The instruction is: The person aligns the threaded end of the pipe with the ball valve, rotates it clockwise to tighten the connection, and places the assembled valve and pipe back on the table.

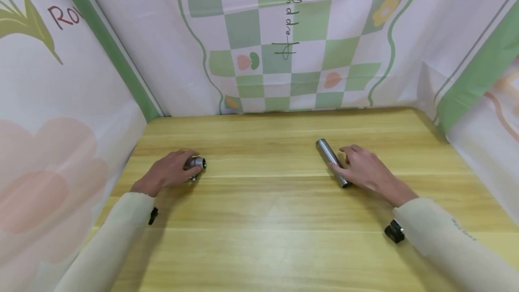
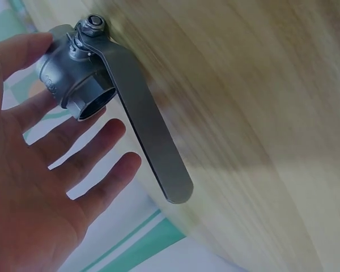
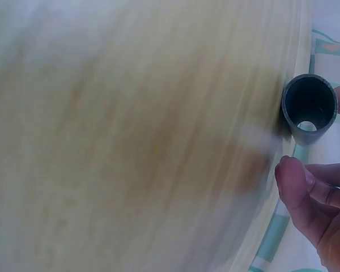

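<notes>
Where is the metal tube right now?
In the head view, the metal tube lies on the right side of the wooden table, by the right hand.

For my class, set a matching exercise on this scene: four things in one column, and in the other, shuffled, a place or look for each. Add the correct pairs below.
Things
1. Metal valve
2. Metal tube
3. Tabletop
4. Far cloth

Places and looks
A. Patterned with green and white checks
B. Hollow and straight, by the right hand
C. Yellowish, with wood grain
D. By the left hand, fitted with a flat lever

Pairs: 1-D, 2-B, 3-C, 4-A
</notes>
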Motion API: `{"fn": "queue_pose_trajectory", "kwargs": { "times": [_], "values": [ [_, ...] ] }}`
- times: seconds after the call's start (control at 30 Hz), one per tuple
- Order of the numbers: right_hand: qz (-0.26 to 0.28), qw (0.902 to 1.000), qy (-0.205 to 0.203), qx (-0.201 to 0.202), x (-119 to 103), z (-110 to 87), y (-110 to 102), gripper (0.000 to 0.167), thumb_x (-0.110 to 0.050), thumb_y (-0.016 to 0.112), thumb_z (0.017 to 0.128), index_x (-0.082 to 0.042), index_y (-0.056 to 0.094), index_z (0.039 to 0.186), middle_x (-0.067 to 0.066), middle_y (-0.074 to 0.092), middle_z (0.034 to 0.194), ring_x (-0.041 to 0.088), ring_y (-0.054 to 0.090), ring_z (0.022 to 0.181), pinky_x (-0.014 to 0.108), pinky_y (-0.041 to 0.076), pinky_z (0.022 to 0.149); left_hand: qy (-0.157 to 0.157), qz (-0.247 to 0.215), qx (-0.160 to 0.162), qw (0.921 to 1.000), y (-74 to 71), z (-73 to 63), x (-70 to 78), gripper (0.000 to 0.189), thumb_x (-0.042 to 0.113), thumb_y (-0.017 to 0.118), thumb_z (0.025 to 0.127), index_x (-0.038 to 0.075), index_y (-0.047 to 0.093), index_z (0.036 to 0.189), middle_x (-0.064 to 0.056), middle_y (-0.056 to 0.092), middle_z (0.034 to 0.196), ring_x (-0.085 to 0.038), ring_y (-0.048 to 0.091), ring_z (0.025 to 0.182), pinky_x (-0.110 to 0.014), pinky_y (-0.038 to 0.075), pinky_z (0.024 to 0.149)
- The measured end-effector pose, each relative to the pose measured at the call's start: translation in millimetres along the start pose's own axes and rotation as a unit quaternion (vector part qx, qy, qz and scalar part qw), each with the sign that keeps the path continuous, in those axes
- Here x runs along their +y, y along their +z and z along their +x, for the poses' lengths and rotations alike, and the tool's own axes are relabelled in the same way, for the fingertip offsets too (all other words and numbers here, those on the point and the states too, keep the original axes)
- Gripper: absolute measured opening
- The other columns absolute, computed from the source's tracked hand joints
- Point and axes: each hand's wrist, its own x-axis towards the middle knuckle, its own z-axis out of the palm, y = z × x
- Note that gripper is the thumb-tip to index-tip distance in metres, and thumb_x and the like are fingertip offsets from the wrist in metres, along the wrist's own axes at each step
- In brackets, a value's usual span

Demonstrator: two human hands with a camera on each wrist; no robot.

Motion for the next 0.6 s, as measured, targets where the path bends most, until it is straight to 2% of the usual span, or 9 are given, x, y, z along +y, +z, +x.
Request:
{"fn": "queue_pose_trajectory", "kwargs": {
  "times": [0.17, 0.4, 0.5, 0.6],
  "values": [
    [-0.001, 1.0, -0.004, -0.002, -3.5, 0.2, 1.4, 0.07, -0.047, 0.073, 0.101, 0.016, 0.066, 0.132, 0.02, 0.071, 0.098, 0.025, 0.067, 0.078, 0.047, 0.06, 0.07, 0.006, -0.015, 0.0, 0.9999, 0.1, -0.4, -2.9, 0.06, 0.042, 0.062, 0.11, 0.008, 0.053, 0.159, -0.026, 0.059, 0.154, -0.046, 0.058, 0.139, -0.066, 0.049, 0.111],
    [-0.012, 0.9998, -0.014, 0.004, -8.8, 0.4, 4.3, 0.055, -0.044, 0.075, 0.099, 0.01, 0.073, 0.11, 0.015, 0.07, 0.091, 0.02, 0.062, 0.071, 0.04, 0.057, 0.063, 0.022, -0.039, 0.003, 0.999, 2.2, 1.2, -7.5, 0.06, 0.036, 0.065, 0.109, 0.007, 0.051, 0.16, -0.024, 0.06, 0.153, -0.044, 0.061, 0.136, -0.064, 0.051, 0.109],
    [-0.011, 0.9997, -0.022, 0.01, -10.6, 1.4, 6.3, 0.049, -0.041, 0.076, 0.098, 0.008, 0.072, 0.103, 0.014, 0.069, 0.087, 0.019, 0.06, 0.068, 0.037, 0.054, 0.06, 0.029, -0.062, -0.002, 0.9977, 2.3, 1.4, -10.3, 0.059, 0.031, 0.067, 0.11, 0.005, 0.05, 0.16, -0.024, 0.06, 0.153, -0.043, 0.061, 0.136, -0.062, 0.051, 0.11],
    [-0.006, 0.9997, -0.021, 0.008, -12.5, 2.3, 7.7, 0.044, -0.038, 0.076, 0.097, 0.005, 0.071, 0.099, 0.011, 0.067, 0.083, 0.017, 0.057, 0.065, 0.033, 0.05, 0.057, 0.021, -0.102, -0.012, 0.9945, 1.8, -0.2, -13.4, 0.061, 0.029, 0.069, 0.11, 0.005, 0.049, 0.161, -0.025, 0.058, 0.155, -0.042, 0.061, 0.136, -0.061, 0.051, 0.109]
  ]
}}
